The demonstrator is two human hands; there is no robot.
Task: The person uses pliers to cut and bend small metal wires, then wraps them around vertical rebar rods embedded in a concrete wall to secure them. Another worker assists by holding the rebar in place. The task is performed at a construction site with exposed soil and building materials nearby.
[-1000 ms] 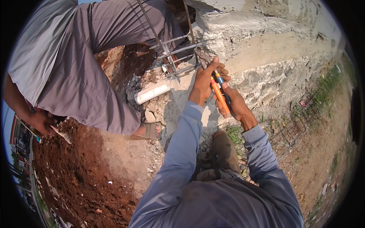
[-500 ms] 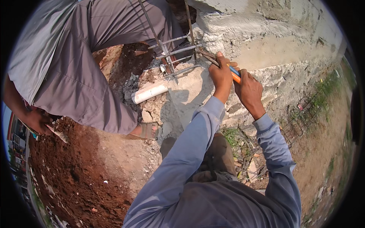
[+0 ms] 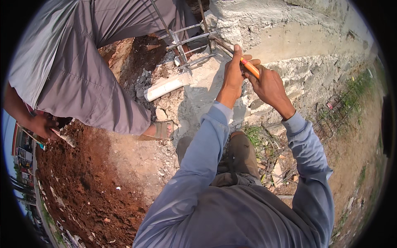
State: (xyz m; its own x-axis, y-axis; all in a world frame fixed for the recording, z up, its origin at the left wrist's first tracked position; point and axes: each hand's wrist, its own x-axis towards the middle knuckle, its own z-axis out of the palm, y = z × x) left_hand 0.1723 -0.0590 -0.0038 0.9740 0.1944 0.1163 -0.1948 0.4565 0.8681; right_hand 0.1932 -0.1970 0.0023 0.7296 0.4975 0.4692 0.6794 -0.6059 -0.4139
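Note:
My left hand [image 3: 232, 80] is closed around long-handled pliers, its thumb up along the tool. Beside it, my right hand [image 3: 269, 84] grips the lower end of the orange handle [image 3: 251, 69] of the pliers. Their dark metal head [image 3: 216, 39] reaches the end of a steel stirrup tie [image 3: 192, 40], next to an upright rebar rod [image 3: 204, 18]. Exactly what the jaws hold is too small to make out. The ties form a small cage around the upright rods above broken concrete.
A rough concrete wall [image 3: 297, 45] runs along the right. White plastic pipe [image 3: 164, 88] lies on rubble below the cage. At left stands another person in grey trousers [image 3: 82, 87], one hand [image 3: 42, 126] on a tool. Red soil [image 3: 87, 186] and grass [image 3: 254, 136] border my feet.
Both hands have shifted slightly upward in the view. The pliers have turned, showing the orange handle and hiding the blue one. The other person stays nearly still.

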